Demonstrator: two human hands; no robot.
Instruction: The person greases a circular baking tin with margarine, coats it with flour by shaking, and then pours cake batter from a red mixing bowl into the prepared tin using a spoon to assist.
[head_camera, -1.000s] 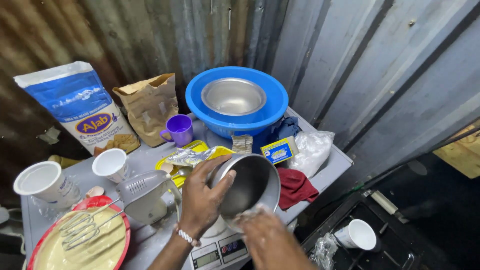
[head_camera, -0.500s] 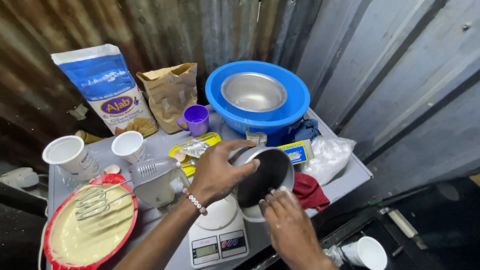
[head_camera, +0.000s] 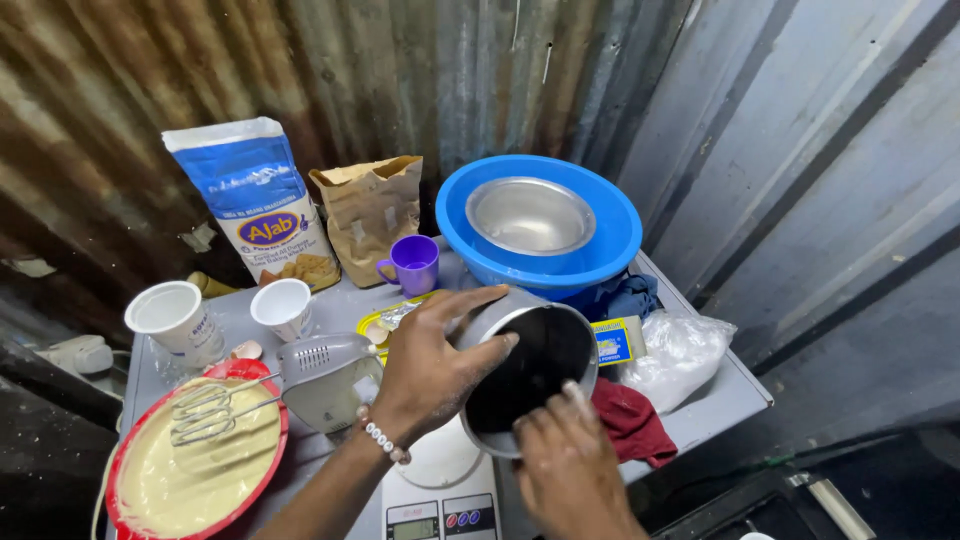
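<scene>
My left hand (head_camera: 432, 362) grips the outside of a round metal cake pan (head_camera: 528, 372), tilted on its side so its dark inside faces me. My right hand (head_camera: 568, 462) reaches in from below, its fingers pressed against the pan's inner lower rim. The pan is held just above a white kitchen scale (head_camera: 432, 492) at the table's near edge. A beaded bracelet sits on my left wrist.
A red bowl of pale batter (head_camera: 190, 462) with a hand mixer (head_camera: 300, 378) resting in it stands left. Behind are two white cups (head_camera: 172, 316), a purple cup (head_camera: 414, 262), a flour bag (head_camera: 250, 200), a brown paper bag (head_camera: 372, 212), a blue basin (head_camera: 610, 250) holding a metal bowl, and a red cloth (head_camera: 632, 422).
The view has shifted right and closer. My left hand has tipped the pan more towards me, and my right hand has moved up into its lower rim.
</scene>
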